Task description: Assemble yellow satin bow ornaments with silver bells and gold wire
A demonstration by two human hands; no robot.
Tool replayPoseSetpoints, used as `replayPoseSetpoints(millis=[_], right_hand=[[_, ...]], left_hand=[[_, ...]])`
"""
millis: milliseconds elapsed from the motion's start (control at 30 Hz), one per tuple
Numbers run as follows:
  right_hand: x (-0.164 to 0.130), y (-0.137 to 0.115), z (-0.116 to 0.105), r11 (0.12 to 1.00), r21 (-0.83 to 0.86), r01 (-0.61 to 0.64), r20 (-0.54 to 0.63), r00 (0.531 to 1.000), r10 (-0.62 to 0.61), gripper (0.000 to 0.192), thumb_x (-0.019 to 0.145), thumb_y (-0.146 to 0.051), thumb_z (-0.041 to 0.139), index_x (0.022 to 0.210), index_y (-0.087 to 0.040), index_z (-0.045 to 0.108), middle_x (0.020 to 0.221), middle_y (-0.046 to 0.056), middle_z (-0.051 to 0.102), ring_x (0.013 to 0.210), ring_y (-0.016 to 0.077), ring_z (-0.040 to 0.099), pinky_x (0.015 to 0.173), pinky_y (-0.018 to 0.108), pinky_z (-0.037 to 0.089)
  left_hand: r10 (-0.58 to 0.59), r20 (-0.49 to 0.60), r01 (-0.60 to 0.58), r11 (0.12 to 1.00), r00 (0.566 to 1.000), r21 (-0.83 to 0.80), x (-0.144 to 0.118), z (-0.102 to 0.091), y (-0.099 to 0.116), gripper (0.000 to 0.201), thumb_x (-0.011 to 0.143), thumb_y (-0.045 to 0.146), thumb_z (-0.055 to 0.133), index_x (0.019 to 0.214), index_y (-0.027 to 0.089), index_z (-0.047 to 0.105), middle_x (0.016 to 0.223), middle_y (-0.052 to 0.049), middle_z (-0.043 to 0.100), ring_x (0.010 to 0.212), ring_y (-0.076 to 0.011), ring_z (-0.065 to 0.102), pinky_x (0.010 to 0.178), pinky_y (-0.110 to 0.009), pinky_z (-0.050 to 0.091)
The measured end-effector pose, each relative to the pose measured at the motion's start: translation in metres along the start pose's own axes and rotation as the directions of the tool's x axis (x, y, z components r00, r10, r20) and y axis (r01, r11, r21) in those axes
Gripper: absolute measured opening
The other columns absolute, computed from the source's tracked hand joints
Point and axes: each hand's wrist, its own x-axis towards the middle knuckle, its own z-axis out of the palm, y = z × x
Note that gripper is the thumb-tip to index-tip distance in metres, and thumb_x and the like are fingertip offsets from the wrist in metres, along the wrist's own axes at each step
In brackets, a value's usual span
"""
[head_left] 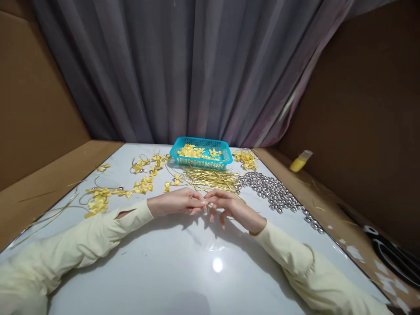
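1. The left hand (175,203) and right hand (231,208) meet fingertip to fingertip at the middle of the white tabletop (183,271) — whether the fingers are clamped on anything I cannot tell (whatever is there is too small).
2. At 12 o'clock from the hands, just beside them, lies a bundle of gold wires (213,178).
3. Farther toward 12, a blue basket (226,159) holds yellow bows.
4. More yellow ribbon bows (141,186) are strewn from 9 to 11 o'clock.
5. Silver beads (274,192) sprawl at 2 o'clock — well apart from the scissors (392,256) at 4.
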Motion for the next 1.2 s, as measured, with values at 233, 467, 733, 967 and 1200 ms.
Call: replayPoseSetpoints(millis=[233,467,733,967,1200], right_hand=[[-0.005,0.013,-0.007,0.991,0.131,0.009,0.086,0.996,-0.021,0.033,0.078,-0.047,0.057,0.085,-0.015,0.054,0.055,-0.005,0.052,0.037,0.0032,0.032,0.035,0.017,0.022],[-0.007,0.017,-0.020,0.986,-0.104,0.128,0.002,0.992,-0.129,0.026,0.086,-0.038,0.049,0.085,-0.015,0.060,0.065,0.001,0.061,0.046,0.0072,0.043,0.048,0.021,0.034],[-0.008,0.019,-0.011,0.627,-0.762,0.160,-0.093,0.932,-0.351,0.036,0.079,-0.044,0.060,0.102,-0.017,0.053,0.086,0.006,0.065,0.068,0.0156,0.058,0.060,0.025,0.039],[-0.005,0.025,0.012,0.666,-0.735,0.126,-0.147,0.929,-0.339,0.018,0.087,-0.033,0.050,0.090,-0.017,0.054,0.069,0.003,0.061,0.056,0.0133,0.051,0.052,0.022,0.028],[-0.004,0.029,0.016,0.773,-0.615,0.157,-0.163,0.934,-0.319,0.018,0.090,-0.025,0.040,0.078,-0.018,0.051,0.054,-0.002,0.050,0.045,0.0097,0.038,0.048,0.021,0.025]], left_hand=[[-0.003,0.030,0.004,0.999,1.000,-0.040,0.010,-0.008,0.003,0.023,0.082,0.033,0.055,0.072,0.013,0.058,0.048,0.006,0.041,0.045,-0.0072,0.026,0.047,-0.021,0.019],[-0.072,0.066,0.080,0.989,0.995,-0.123,0.005,-0.014,-0.006,0.021,0.081,0.032,0.056,0.075,0.013,0.056,0.047,0.006,0.042,0.042,-0.0056,0.023,0.044,-0.021,0.015],[-0.097,0.057,0.106,0.978,0.994,-0.179,0.003,-0.012,-0.006,0.019,0.080,0.031,0.057,0.074,0.012,0.056,0.047,0.006,0.041,0.040,-0.0047,0.020,0.042,-0.019,0.015],[-0.089,0.031,0.093,0.975,0.996,-0.204,0.002,-0.009,-0.001,0.014,0.080,0.025,0.055,0.074,0.012,0.057,0.047,0.007,0.039,0.041,-0.0051,0.020,0.042,-0.019,0.017],[-0.090,0.055,0.100,0.972,0.994,-0.211,-0.002,-0.009,0.001,0.011,0.079,0.022,0.056,0.081,0.012,0.061,0.049,0.005,0.044,0.041,-0.0052,0.020,0.042,-0.019,0.016]])
